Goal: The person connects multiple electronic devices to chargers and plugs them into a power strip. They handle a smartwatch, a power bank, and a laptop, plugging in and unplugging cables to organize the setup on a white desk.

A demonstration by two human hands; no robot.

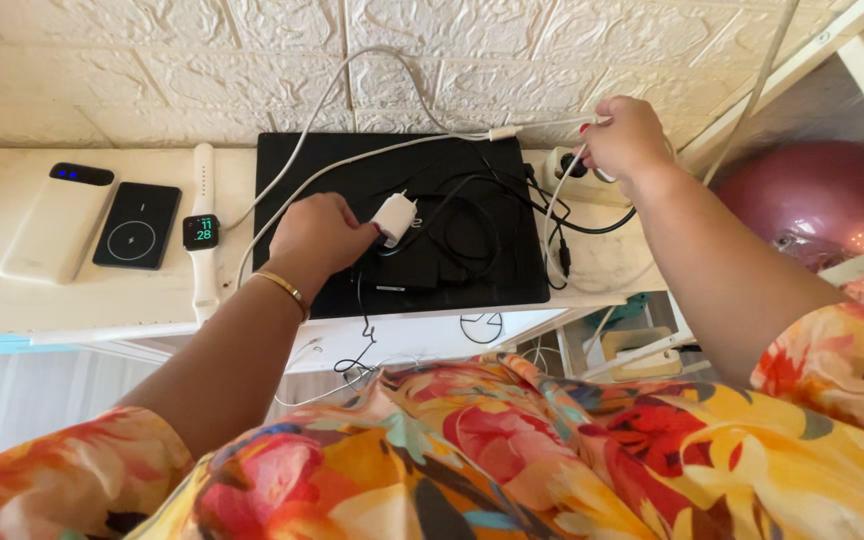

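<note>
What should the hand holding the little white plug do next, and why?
Probably carry the white charger plug in the left hand over toward the power strip by the right hand. That hand already holds the white cable there, and the plug lies apart on the black mat, among tangled black cords.

a cream textured brick-pattern wall [152, 60] rises behind a pale shelf [12, 310] in warm light.

Bright, warm daylight, soft shadows, sharp focus, wide-angle bending at the edges, and glare on the pink ball [820, 205].
</note>
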